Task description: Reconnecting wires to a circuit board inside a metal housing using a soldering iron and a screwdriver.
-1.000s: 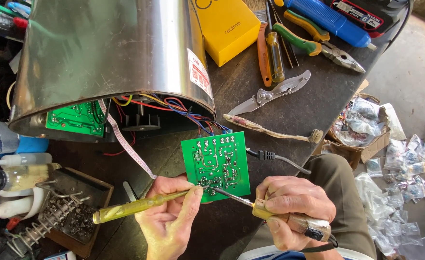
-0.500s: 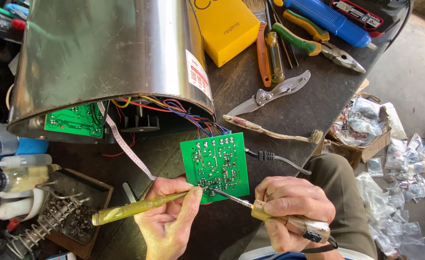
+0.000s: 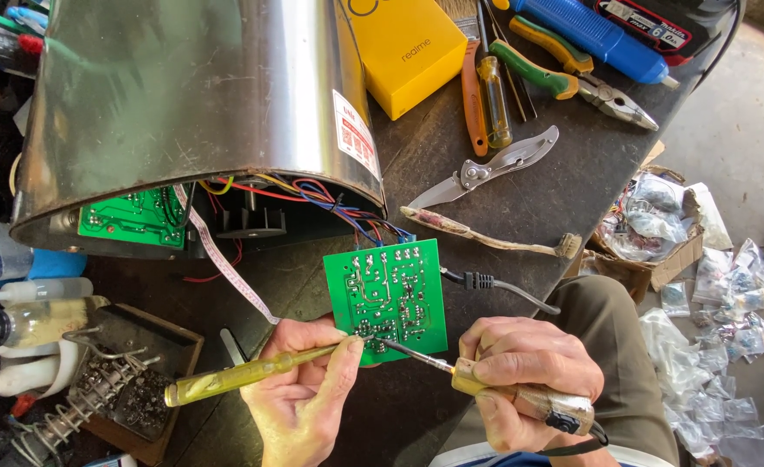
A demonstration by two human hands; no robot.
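Head view: the left hand closes its fingers around a yellow screwdriver and pinches the lower edge of the green circuit board. The right hand grips a soldering iron, its tip touching the board just beside the left thumb. Beyond, coloured wires run into a steel housing.

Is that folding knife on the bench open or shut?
Open: the folding knife lies flat on the bench, blade swung out of its handle, pointing toward the steel housing.
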